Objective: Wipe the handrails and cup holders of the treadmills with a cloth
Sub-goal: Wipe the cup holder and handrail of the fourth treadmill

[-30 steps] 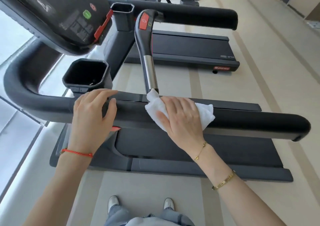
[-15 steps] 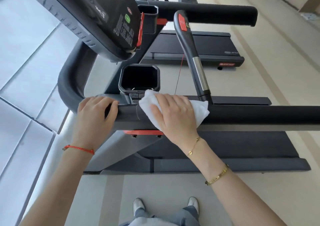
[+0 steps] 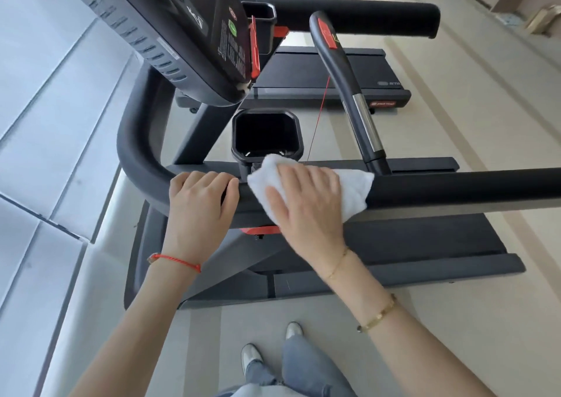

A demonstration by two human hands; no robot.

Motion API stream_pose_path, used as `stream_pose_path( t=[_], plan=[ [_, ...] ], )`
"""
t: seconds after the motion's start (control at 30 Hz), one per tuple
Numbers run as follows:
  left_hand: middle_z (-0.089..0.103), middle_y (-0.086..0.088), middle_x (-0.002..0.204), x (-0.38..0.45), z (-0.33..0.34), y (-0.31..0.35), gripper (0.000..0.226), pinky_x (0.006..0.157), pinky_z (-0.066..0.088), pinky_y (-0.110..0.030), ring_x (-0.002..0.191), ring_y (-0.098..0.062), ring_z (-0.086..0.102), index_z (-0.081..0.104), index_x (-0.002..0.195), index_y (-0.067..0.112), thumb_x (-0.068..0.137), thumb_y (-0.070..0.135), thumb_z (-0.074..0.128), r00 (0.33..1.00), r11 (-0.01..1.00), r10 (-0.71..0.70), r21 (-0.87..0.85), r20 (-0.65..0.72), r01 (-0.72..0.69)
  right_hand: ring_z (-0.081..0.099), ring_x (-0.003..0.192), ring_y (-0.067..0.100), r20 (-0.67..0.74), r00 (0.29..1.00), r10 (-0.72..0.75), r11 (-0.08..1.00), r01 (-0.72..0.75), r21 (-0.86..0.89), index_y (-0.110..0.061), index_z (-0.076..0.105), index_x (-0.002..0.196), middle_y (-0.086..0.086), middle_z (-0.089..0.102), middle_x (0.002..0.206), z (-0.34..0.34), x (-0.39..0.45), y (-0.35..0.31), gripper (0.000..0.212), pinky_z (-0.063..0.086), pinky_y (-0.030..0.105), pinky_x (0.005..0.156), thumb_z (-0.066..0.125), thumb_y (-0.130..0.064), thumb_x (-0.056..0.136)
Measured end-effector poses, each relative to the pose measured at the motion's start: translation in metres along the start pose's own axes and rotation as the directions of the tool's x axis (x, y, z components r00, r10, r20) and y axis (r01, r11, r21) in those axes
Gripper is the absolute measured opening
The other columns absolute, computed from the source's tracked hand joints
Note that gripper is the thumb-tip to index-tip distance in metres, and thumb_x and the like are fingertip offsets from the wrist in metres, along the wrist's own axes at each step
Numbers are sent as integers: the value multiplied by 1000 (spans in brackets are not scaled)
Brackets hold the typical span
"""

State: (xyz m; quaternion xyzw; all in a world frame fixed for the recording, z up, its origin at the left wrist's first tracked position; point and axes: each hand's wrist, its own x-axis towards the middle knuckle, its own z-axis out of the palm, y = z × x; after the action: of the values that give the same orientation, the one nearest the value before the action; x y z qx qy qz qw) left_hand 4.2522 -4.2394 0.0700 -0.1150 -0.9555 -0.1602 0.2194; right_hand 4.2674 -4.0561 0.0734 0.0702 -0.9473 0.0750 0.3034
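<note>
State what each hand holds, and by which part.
Left hand grips the black handrail near its bend. Right hand presses the white cloth flat on the rail, covering its middle.

Black padded handrail [image 3: 455, 188]: right end cut off by frame edge. Black console panel [image 3: 170, 23]: top cropped, print too small to read. White folded cloth [image 3: 352, 188] partly hidden under right hand [image 3: 306, 208]. Left hand [image 3: 200, 205] fingertips hidden behind rail.

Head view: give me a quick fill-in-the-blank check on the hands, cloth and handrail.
1. The right hand presses a folded ____ cloth on the black padded handrail.
2. The left hand grips the ____.
3. The square black cup holder sits just ____ the cloth.
4. The left wrist wears a ____ string bracelet.

Missing: white; handrail; beyond; red
</note>
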Motion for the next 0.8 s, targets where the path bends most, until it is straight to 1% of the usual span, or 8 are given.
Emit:
stream_pose_path(
  t=[0.13, 0.2, 0.27, 0.4, 0.53, 0.6, 0.7, 0.8],
  plan=[
    [62, 6, 71, 0, 1, 1, 36, 90, 30, -32, 76, -23, 56, 64, 79, 17, 99, 24, 35, 1000, 1000, -8, -8, -11, 8, 55, 102, 24, 47, 987, -151, 988, 152, -13, -11, 58, 119, 2, 62, 112, -1, -10, 12, 42, 39, 39, 99, 34, -43, 103],
    [61, 7, 71, 0, 0, 2, 36, 91, 30, -32, 75, -22, 54, 64, 79, 18, 99, 25, 35, 1000, 1000, -15, -14, -7, 15, 56, 110, 25, 53, 973, -224, 975, 224, 3, -10, 57, 124, 4, 61, 121, -5, -17, 33, 42, 39, 40, 102, 36, -40, 104],
    [61, 7, 72, 0, -1, 3, 37, 92, 30, -31, 75, -22, 53, 63, 79, 18, 99, 26, 33, 1000, 1000, -25, -14, 7, 25, 55, 109, 25, 36, 985, -168, 986, 167, 21, -12, 57, 122, 3, 61, 120, -10, -20, 52, 42, 38, 39, 99, 32, -40, 104],
    [62, 7, 75, 1, -2, 3, 37, 92, 27, -28, 77, -21, 53, 64, 81, 18, 99, 26, 33, 999, 1000, -28, 3, 32, 28, 53, 96, 24, -26, 998, 64, 997, -62, 46, -15, 58, 108, -3, 62, 105, -9, -13, 51, 43, 36, 37, 92, 23, -41, 104],
    [63, 8, 76, 0, -4, 3, 37, 95, 29, -31, 80, -21, 56, 66, 83, 18, 100, 26, 34, 999, 1000, -28, 4, 44, 28, 48, 120, 25, -7, 987, -158, 975, 157, 155, -15, 51, 128, 0, 54, 133, 7, -31, 25, 33, 32, 41, 105, 38, -26, 100],
    [64, 8, 78, 0, -5, 4, 37, 94, 29, -30, 81, -22, 57, 67, 84, 18, 99, 26, 34, 999, 1000, -30, 4, 35, 30, 46, 128, 26, -21, 965, -262, 957, 262, 123, -14, 49, 131, 2, 54, 138, 8, -33, 30, 34, 30, 40, 109, 36, -29, 103],
    [65, 8, 79, 0, -5, 5, 38, 94, 27, -28, 81, -22, 57, 67, 84, 18, 99, 27, 33, 998, 999, -39, 7, 42, 39, 50, 122, 24, 7, 967, -253, 966, 253, 53, -15, 55, 127, 2, 59, 130, 2, -26, 47, 42, 31, 37, 108, 37, -44, 102],
    [65, 8, 79, 0, -5, 5, 39, 95, 27, -28, 82, -21, 56, 67, 85, 20, 99, 28, 32, 997, 999, -53, 9, 55, 53, 56, 86, 23, -10, 999, -50, 998, 51, 37, -16, 62, 98, -2, 63, 90, -8, -8, 54, 39, 39, 34, 85, 34, -44, 101]
  ],
)
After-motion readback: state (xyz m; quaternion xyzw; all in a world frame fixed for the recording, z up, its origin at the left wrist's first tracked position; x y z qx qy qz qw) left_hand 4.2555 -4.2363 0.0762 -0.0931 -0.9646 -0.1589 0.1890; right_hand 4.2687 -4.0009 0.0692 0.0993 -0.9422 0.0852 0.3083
